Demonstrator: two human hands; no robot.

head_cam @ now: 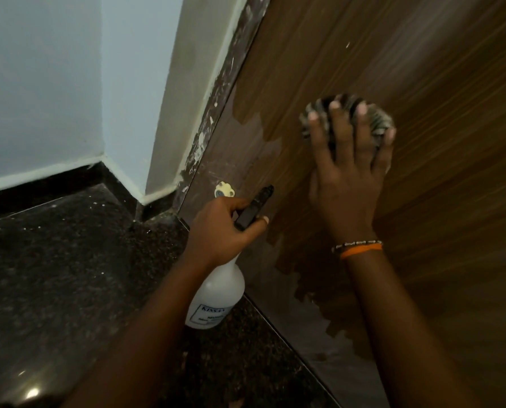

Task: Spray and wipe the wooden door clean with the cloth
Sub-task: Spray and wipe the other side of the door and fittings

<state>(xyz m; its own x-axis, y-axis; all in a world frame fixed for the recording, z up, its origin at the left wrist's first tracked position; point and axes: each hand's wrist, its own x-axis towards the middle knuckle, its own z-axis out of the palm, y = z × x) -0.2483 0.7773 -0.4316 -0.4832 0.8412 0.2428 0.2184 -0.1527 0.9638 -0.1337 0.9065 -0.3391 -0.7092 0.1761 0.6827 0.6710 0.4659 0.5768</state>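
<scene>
The brown wooden door (422, 83) fills the right side, with a duller patch along its lower left part. My right hand (346, 172) presses a striped grey cloth (378, 122) flat against the door with spread fingers; most of the cloth is hidden under them. My left hand (225, 231) grips the neck of a white spray bottle (216, 295) below and left of the cloth. The bottle's black nozzle (256, 206) points up toward the door.
A paint-flecked door frame (216, 113) runs along the door's left edge, beside a pale blue wall (54, 83). A small cream door stopper (223, 189) sits low on the door. Dark speckled stone floor (69, 275) lies below.
</scene>
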